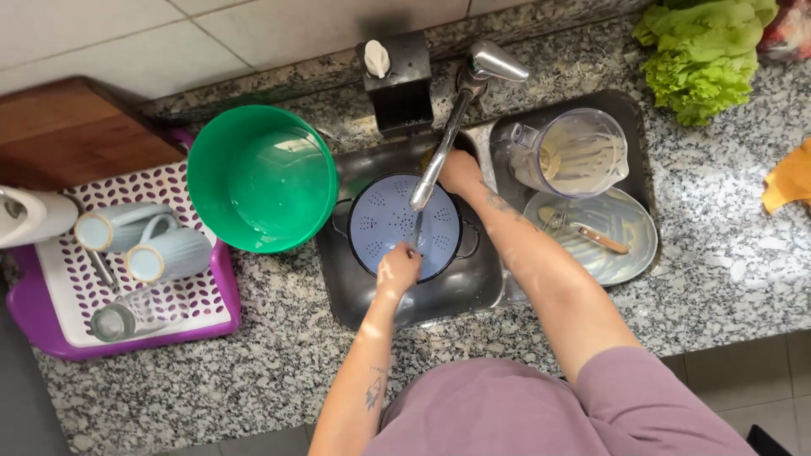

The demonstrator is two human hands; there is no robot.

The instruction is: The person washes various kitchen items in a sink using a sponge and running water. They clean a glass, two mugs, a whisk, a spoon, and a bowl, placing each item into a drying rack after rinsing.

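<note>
Down in the sink (355, 291) sits one blue colander (380, 224) under one tap (443, 139), with one jug (574, 152) and one plate (629, 228) alongside; on the desk (279, 355) I count one green bowl (262, 177) and two pale mugs (144, 241) on one rack (51, 325). My left hand (397, 268) reaches forward, fingers curled at the colander's near rim. My right hand (459, 171), forearm stretched across, grips its far rim behind the tap.

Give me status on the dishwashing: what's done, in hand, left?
Done: two pale blue ribbed mugs and a clear glass lie in the purple drying rack. In hand: the left hand and right hand hold the white perforated colander under the chrome tap. Left: a smeared clear plastic jug and a dirty round plate wait in the sink's second basin.
</note>
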